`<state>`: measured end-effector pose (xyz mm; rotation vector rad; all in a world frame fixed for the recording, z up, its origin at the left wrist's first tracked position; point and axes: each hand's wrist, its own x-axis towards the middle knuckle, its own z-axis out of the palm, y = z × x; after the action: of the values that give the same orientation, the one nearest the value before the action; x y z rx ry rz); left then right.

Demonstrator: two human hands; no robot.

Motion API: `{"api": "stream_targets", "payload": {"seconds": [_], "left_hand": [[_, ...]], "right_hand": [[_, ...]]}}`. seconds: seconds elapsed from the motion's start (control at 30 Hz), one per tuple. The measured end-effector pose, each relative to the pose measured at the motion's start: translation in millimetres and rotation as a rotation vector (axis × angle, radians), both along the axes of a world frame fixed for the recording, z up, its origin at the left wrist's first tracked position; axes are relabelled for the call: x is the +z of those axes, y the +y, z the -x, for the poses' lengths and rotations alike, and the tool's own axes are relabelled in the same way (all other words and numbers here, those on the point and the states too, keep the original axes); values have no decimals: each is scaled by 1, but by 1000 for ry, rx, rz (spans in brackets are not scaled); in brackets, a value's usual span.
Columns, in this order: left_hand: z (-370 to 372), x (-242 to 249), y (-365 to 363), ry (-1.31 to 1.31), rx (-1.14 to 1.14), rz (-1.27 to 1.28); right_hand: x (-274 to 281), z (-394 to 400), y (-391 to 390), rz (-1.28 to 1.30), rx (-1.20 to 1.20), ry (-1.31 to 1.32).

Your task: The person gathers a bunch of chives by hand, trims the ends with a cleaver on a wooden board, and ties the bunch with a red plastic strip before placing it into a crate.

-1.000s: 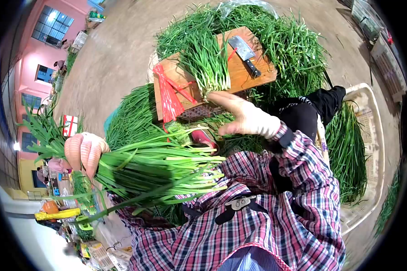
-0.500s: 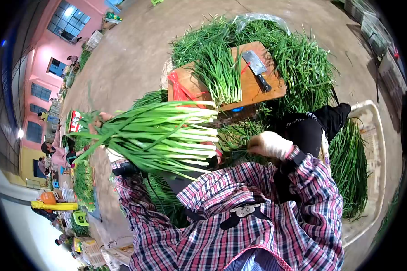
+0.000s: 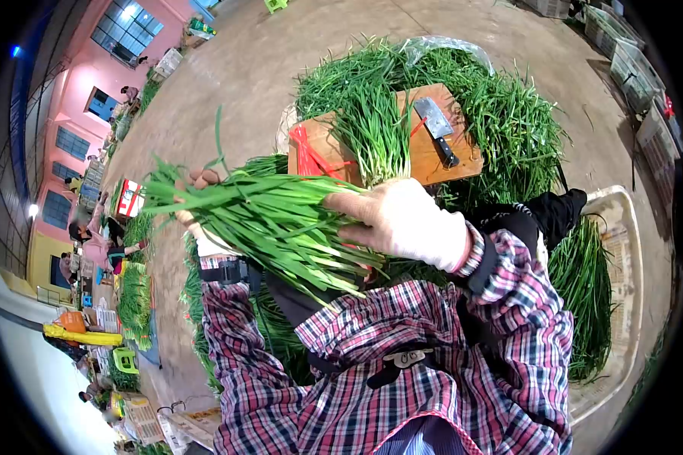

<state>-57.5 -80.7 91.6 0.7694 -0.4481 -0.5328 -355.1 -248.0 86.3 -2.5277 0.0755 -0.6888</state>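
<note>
Concrete floor lay around a board [image 3: 432,155] bearing a cleaver [image 3: 437,125] and cut chives [image 3: 376,136]. Since a moment before, the right hand [image 3: 402,220] had come up and closed over the bunch [image 3: 273,220], which the left hand [image 3: 197,201] gripped at its leafy end, so both now held it.

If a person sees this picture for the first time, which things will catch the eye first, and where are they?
First comes the bunch of green chives at the centre, gripped by the left hand at the leafy end and the gloved right hand at the cut end. Behind it, a wooden board carries a cleaver, red ties and another bunch, with heaps of chives around it.
</note>
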Motion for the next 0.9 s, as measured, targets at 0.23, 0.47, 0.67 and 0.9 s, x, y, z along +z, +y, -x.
{"api": "stream_targets", "payload": {"seconds": [0.23,0.47,0.67,0.9], "left_hand": [[-6,-1,-14,139,-36,32],[-33,-4,-8,293,-210,131],[-28,-3,-3,261,-90,48],[-13,-1,-9,366,136,45]], "right_hand": [[-36,14,-15,-216,175,140],[-104,93,-37,36,-29,662],[-93,86,-8,-711,-60,406],[-100,16,25,-1479,206,163]]}}
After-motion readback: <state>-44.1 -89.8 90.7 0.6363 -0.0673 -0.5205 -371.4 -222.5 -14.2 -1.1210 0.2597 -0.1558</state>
